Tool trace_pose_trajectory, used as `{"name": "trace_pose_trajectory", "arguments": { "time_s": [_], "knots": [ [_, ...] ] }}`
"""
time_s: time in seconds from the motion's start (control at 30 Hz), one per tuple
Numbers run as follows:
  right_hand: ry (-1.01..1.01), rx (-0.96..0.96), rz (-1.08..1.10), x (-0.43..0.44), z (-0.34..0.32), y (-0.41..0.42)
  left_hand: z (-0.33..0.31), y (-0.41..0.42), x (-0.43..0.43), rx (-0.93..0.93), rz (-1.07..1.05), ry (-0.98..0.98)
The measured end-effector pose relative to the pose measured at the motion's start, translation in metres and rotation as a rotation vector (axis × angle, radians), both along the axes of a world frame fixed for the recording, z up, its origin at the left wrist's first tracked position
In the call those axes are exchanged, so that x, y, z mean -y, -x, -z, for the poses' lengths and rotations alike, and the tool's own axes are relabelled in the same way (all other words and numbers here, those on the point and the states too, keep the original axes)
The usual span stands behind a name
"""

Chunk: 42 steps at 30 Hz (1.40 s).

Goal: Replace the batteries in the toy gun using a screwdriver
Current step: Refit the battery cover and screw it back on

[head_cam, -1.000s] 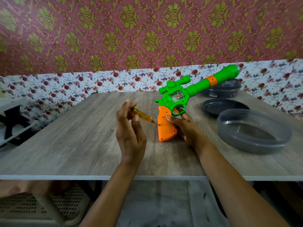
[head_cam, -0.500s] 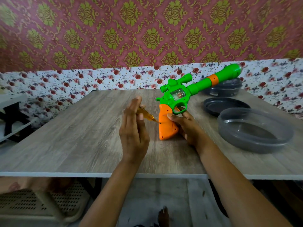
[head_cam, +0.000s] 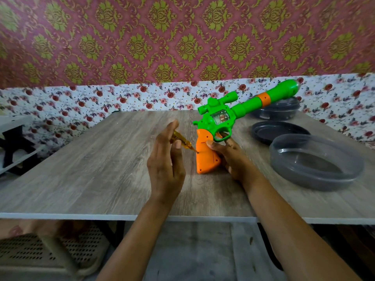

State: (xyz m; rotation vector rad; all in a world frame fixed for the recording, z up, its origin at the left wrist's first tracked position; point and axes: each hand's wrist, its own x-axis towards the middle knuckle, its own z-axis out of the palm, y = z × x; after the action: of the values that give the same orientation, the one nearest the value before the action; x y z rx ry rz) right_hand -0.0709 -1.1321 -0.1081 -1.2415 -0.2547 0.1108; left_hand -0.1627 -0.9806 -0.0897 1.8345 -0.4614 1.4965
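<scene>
A green toy gun (head_cam: 221, 116) with an orange grip (head_cam: 206, 157) stands on its grip on the wooden table (head_cam: 101, 169), barrel pointing up to the right. My right hand (head_cam: 231, 157) holds the grip from the right side, thumb on its face. My left hand (head_cam: 165, 161) pinches a small amber-handled screwdriver (head_cam: 182, 141) between thumb and fingers. The screwdriver's tip meets the left edge of the orange grip. Most of the handle is hidden behind my fingers.
A clear grey plastic bowl (head_cam: 316, 161) sits at the right of the table, with a dark lid (head_cam: 278, 131) behind it and another dark container (head_cam: 278, 110) at the back. A white shelf (head_cam: 12, 142) stands off to the left. A perforated stool (head_cam: 40, 254) is below the table's front edge.
My left fingers have shifted along the screwdriver handle, from curled to more extended, while the tip stays at the grip. The gun and my right hand are almost where they were.
</scene>
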Motion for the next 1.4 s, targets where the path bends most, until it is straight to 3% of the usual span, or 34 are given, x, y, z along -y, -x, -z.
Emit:
{"name": "trace_pose_trajectory", "arguments": {
  "time_s": [0.5, 0.73, 0.9, 1.2, 1.4],
  "knots": [
    [-0.009, 0.022, -0.020, -0.0003, 0.0020, 0.0005, 0.0009, 0.0007, 0.0028, 0.084, -0.040, -0.152],
    [-0.006, 0.041, -0.021, 0.0005, 0.0008, 0.0023, 0.0037, -0.0038, -0.0021, 0.099, -0.038, -0.022],
    [-0.008, 0.031, -0.020, 0.0003, 0.0008, 0.0023, 0.0023, -0.0019, 0.0022, 0.028, -0.067, -0.063],
    [-0.034, 0.024, -0.017, -0.0010, -0.0007, 0.0030, 0.0025, -0.0021, -0.0042, 0.126, -0.049, -0.046],
    [-0.029, 0.028, -0.017, -0.0010, -0.0010, 0.0037, 0.0010, 0.0019, 0.0016, 0.091, -0.047, -0.042]
  ]
}}
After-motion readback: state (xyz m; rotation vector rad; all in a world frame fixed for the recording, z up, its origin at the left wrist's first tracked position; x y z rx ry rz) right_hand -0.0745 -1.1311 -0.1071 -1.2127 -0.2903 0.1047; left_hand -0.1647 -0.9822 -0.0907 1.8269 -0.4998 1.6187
